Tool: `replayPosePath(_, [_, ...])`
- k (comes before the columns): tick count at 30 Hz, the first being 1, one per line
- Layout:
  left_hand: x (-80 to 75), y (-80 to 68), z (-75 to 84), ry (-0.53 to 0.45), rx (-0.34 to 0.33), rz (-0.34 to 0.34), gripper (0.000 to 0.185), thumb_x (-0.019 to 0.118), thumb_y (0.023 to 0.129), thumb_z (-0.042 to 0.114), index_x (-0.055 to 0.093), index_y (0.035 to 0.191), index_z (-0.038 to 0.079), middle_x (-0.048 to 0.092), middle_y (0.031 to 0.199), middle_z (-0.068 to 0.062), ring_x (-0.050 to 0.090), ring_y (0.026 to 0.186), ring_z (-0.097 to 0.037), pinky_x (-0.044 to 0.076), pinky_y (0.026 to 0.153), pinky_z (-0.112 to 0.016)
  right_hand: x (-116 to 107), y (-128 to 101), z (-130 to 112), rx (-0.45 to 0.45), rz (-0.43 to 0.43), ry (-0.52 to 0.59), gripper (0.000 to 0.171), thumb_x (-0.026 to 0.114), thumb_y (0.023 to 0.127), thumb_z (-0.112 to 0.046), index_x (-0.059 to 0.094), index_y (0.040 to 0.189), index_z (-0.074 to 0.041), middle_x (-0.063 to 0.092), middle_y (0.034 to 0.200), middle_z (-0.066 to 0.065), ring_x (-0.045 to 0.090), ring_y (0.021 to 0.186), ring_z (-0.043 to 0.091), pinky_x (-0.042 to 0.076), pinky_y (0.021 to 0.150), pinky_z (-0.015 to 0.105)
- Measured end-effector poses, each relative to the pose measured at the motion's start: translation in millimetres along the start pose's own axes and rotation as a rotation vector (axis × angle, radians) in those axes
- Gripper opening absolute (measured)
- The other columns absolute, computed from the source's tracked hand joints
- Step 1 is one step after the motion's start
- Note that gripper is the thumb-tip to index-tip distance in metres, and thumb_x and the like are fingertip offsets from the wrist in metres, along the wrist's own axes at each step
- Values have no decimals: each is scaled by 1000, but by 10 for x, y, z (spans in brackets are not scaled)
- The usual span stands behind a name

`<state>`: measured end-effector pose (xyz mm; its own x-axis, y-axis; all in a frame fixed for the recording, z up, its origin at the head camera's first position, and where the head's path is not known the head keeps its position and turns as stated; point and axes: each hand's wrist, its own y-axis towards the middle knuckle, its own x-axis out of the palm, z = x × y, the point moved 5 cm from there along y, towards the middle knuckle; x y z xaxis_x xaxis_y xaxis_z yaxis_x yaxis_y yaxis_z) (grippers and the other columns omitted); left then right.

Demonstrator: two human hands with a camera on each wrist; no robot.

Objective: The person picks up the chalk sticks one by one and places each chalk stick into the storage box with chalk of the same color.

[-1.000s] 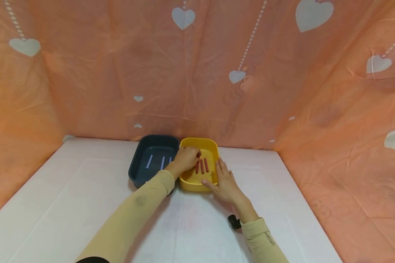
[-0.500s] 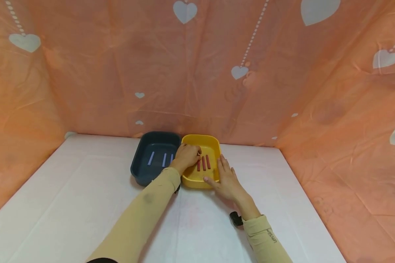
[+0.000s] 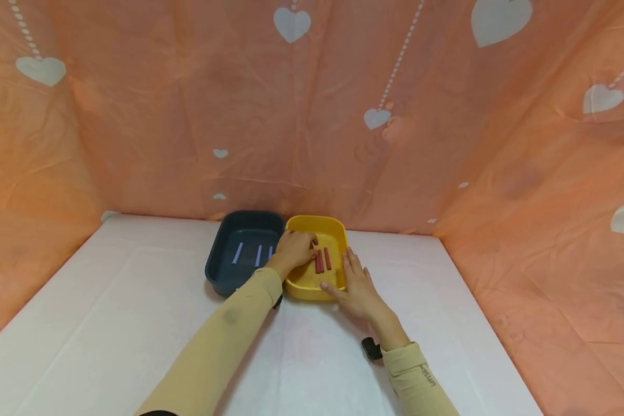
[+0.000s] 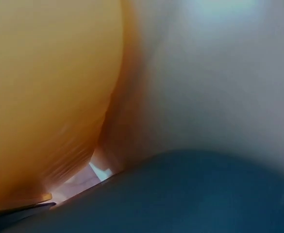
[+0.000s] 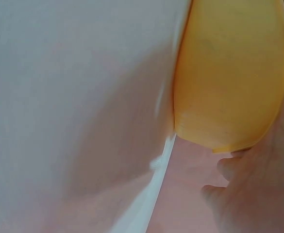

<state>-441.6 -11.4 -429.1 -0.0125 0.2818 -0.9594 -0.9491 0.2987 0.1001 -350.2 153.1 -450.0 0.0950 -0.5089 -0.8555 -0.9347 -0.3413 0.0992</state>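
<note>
A yellow tray [image 3: 303, 291] stands in the middle at the back, with several short red sticks [image 3: 327, 259] lying in it. My left hand [image 3: 293, 249] reaches over its left side, and its curled fingers pinch the upper end of the leftmost red stick [image 3: 318, 264]. That stick lies against the middle one. My right hand [image 3: 360, 293] rests with straight, spread fingers along the tray's right wall, thumb at the front rim. The left wrist view shows only blurred tray walls; in the right wrist view the fingers touch the yellow tray's outer wall [image 5: 229, 73].
A dark blue tray [image 3: 214, 254] stands directly left of the yellow one, holding several lilac sticks [image 3: 237, 254], partly hidden by my left arm. White cloth [image 3: 109, 323] covers the table. An orange curtain [image 3: 151, 115] with white hearts encloses the back and sides.
The leftmost red stick has shifted right, against the middle one, with my left fingers at it. My right hand has stayed at the yellow tray's side. The head view has shifted slightly.
</note>
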Motion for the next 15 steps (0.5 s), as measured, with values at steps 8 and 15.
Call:
replayPosePath(8, [-76,-51,-41,-77,10,17,25,68,101,22,73,125,14,76,114,0,67,108,-21,35,117,-46,24,2,-58,-17,0,1,101,60,100,-58,12,163,6,1,173,20,7,159,39,8,126,59])
replayPosePath(15, [-242,-191,31,-182,18,19,36,67,103,28,67,135,13,73,125,-1,71,91,-16,45,109,-44,-96,-9,-40,4,61,40,94,62,102,-51,16,163,4,10,173,18,13,158,38,10,126,57])
